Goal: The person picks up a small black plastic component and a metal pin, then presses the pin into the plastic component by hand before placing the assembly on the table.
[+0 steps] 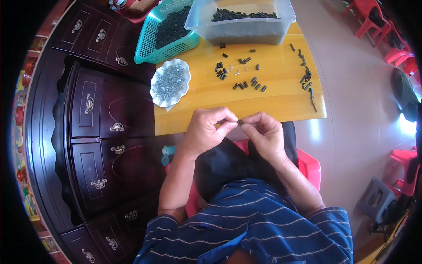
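Note:
My left hand (pixel 206 129) and my right hand (pixel 267 135) meet just off the near edge of the yellow table. Both pinch one small black part (pixel 240 122) between thumb and fingertips; the fingers cover most of it. Beyond them, short black cylindrical pieces (pixel 241 85) lie scattered on the tabletop. Among these are a few small silvery pins (pixel 237 71). Longer black pieces (pixel 306 77) form a loose line along the right side. A white scalloped dish (pixel 187 79) on the left holds a heap of small shiny metal parts (pixel 169 82).
At the table's far side stand a green perforated basket (pixel 151 46) and a clear plastic bin (pixel 246 33), both holding black pieces. Dark wooden drawers (pixel 92 101) border the table (pixel 202 108) on the left. Red chairs (pixel 367 20) and a grey stool (pixel 376 198) stand at right.

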Motion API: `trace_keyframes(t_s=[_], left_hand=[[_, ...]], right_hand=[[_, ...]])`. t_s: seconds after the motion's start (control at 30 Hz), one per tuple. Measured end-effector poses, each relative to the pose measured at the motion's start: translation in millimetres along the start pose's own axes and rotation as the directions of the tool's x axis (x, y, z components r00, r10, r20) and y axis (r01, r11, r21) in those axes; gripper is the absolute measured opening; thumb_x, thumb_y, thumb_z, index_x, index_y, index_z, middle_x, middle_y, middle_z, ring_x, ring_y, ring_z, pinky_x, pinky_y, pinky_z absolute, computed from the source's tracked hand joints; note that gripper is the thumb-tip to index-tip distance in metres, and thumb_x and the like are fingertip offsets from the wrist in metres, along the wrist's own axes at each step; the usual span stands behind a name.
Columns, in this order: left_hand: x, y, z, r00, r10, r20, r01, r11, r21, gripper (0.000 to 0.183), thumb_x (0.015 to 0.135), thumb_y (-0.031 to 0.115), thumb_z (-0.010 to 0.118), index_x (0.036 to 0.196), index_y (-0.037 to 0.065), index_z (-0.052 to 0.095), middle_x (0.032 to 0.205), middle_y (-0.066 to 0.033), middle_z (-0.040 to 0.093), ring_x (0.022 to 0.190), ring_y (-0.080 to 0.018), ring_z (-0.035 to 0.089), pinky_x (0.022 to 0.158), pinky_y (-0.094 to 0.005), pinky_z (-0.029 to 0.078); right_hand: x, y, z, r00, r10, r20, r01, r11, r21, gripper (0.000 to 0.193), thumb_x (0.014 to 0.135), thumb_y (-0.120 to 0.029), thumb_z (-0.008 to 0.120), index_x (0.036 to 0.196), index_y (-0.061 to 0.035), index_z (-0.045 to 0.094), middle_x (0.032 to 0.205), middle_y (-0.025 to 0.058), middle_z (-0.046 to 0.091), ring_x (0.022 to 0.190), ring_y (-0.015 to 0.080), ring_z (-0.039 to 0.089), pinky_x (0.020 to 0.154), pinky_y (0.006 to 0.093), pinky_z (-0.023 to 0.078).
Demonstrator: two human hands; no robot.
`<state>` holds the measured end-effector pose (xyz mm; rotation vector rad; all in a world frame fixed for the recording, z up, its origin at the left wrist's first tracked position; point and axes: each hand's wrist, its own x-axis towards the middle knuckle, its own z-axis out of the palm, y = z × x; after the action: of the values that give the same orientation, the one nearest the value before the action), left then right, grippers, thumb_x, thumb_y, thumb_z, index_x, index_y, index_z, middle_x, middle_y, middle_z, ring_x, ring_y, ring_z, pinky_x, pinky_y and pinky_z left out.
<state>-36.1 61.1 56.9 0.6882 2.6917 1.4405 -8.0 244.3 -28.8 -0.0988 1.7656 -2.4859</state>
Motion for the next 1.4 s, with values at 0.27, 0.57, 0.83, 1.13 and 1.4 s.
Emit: trace_keyframes(t_s=[0.27, 0.57, 0.83, 1.13, 1.4], left_hand=[[0, -8, -3, 1.000, -0.007, -0.014, 0.006, 0.999, -0.041, 0.014, 0.082, -0.009, 0.077, 0.093, -0.001, 0.072, 0.088, -0.0075, 0.075, 0.081, -0.0147, 0.072, 0.075, -0.0281, 0.058], [0, -2, 2, 1.000, -0.012, 0.019, 0.014, 0.995, -0.103, 0.036, 0.082, -0.004, 0.080, 0.116, 0.001, 0.071, 0.094, -0.0079, 0.074, 0.084, -0.0167, 0.073, 0.079, -0.0292, 0.058], [3, 6, 27, 0.980, 0.161, -0.113, -0.115, 0.935, 0.334, 0.053, 0.076, 0.011, 0.086, 0.125, 0.003, 0.066, 0.105, -0.0132, 0.073, 0.092, -0.0297, 0.073, 0.079, -0.0374, 0.060], [6, -4, 41, 0.959, 0.256, -0.120, -0.179, 0.879, 0.442, 0.040, 0.075, 0.004, 0.084, 0.112, 0.003, 0.070, 0.100, -0.0127, 0.073, 0.085, -0.0289, 0.073, 0.073, -0.0368, 0.059], [7, -2, 37, 0.935, 0.317, -0.156, -0.235, 0.888, 0.395, 0.033, 0.082, 0.007, 0.081, 0.112, 0.003, 0.068, 0.097, -0.0139, 0.072, 0.082, -0.0300, 0.072, 0.070, -0.0377, 0.057]], right_hand=[[5, -17, -7, 0.972, 0.195, 0.134, -0.226, 0.933, 0.279, 0.014, 0.103, -0.015, 0.067, 0.109, -0.0023, 0.066, 0.090, 0.0001, 0.069, 0.081, 0.0054, 0.064, 0.075, 0.0205, 0.053], [8, -19, -9, 0.896, 0.363, 0.255, -0.443, 0.766, 0.466, 0.010, 0.105, -0.017, 0.064, 0.109, -0.0078, 0.064, 0.094, -0.0007, 0.067, 0.084, 0.0071, 0.065, 0.077, 0.0228, 0.053], [10, -11, -5, 0.939, 0.303, 0.162, -0.342, 0.786, 0.515, 0.009, 0.104, -0.018, 0.065, 0.106, -0.0095, 0.064, 0.096, 0.0006, 0.069, 0.081, 0.0059, 0.062, 0.078, 0.0230, 0.052], [13, -8, -12, 0.948, 0.301, 0.099, -0.309, 0.812, 0.495, 0.011, 0.106, -0.020, 0.062, 0.107, -0.0094, 0.066, 0.100, -0.0012, 0.068, 0.084, 0.0054, 0.062, 0.080, 0.0227, 0.052], [12, -9, -12, 0.939, 0.311, 0.149, -0.343, 0.799, 0.494, 0.013, 0.107, -0.021, 0.060, 0.109, -0.0100, 0.066, 0.099, -0.0029, 0.068, 0.085, 0.0047, 0.062, 0.081, 0.0223, 0.051]])
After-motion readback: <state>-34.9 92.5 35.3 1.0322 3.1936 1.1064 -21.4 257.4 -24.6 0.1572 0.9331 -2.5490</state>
